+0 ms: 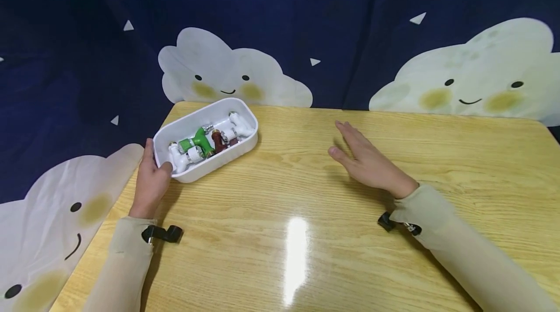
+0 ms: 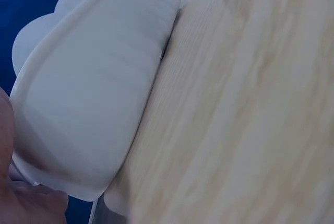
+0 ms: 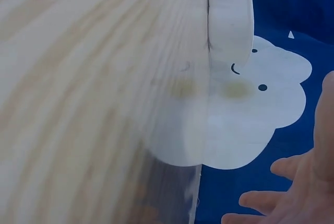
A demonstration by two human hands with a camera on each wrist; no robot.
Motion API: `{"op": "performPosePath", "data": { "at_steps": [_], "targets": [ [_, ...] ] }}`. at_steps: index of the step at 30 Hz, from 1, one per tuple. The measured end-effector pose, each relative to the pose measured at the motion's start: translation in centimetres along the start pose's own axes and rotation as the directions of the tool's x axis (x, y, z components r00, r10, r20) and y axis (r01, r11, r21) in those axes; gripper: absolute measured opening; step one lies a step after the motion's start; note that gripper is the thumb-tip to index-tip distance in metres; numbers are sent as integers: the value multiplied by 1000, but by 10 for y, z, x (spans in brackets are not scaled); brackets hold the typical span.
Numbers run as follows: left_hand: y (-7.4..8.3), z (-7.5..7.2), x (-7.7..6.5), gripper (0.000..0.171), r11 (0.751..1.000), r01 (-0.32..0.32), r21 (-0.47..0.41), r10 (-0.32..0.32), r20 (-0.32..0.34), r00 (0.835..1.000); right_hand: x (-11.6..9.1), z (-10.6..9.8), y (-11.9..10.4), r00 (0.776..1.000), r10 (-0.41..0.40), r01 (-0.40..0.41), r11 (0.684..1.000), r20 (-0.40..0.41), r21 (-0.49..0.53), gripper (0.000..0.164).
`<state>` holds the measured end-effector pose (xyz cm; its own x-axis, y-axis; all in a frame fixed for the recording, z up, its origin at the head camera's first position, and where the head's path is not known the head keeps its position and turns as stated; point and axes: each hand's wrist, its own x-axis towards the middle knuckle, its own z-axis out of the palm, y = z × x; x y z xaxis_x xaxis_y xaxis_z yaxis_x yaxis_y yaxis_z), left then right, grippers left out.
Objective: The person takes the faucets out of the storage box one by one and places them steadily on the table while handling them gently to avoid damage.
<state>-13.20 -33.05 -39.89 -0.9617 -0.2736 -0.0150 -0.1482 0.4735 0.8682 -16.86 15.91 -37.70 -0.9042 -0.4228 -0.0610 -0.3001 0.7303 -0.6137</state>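
Observation:
A white oblong tray (image 1: 210, 162) with rounded corners sits at the far left of the table. Inside lie several small branched fittings that look like pipe or tap parts: a green one (image 1: 202, 141), a dark red one (image 1: 217, 141), and white ones, one (image 1: 240, 125) at the far end and another (image 1: 177, 159) at the near end. My left hand (image 1: 150, 178) grips the tray's near left end, thumb and fingers on either side of the corner. The left wrist view shows the tray's outer wall (image 2: 94, 88). My right hand (image 1: 367, 161) holds nothing above the table, its fingers straight and thumb apart.
The light wooden table (image 1: 245, 215) has its back edge against a dark blue cloth (image 1: 341, 20) printed with smiling clouds. More cloth borders the left edge. A bright light reflection (image 1: 296, 253) lies on the tabletop. Both wrists carry small black straps with cameras.

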Motion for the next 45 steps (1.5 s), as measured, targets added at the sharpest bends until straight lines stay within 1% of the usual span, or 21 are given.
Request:
{"op": "performPosePath", "data": {
  "at_steps": [7,12,20,24,29,38,45],
  "targets": [
    [-1,-1,1,80,999,-38,8,38,22,999,8,3,-3,1000,-6,6,1000,8,3,78],
    [-2,-2,3,79,999,-48,7,48,37,998,16,7,-6,1000,-12,12,1000,6,14,80],
    [-4,-5,4,79,999,-23,25,21,81,997,30,14,-12,999,-31,31,999,6,21,82],
    [-6,-5,5,80,1000,-25,7,24,97,995,35,16,-14,999,-41,41,999,10,21,83],
    [-9,-6,9,80,999,-32,6,31,117,993,42,20,-14,999,-44,44,999,-3,28,83],
    [-9,-9,15,82,998,-68,-10,69,191,979,54,28,-28,999,-50,50,995,-2,84,84],
    [-3,-8,15,83,994,-104,-45,111,217,970,68,34,-41,998,-56,54,991,11,123,85]
  ]
}}
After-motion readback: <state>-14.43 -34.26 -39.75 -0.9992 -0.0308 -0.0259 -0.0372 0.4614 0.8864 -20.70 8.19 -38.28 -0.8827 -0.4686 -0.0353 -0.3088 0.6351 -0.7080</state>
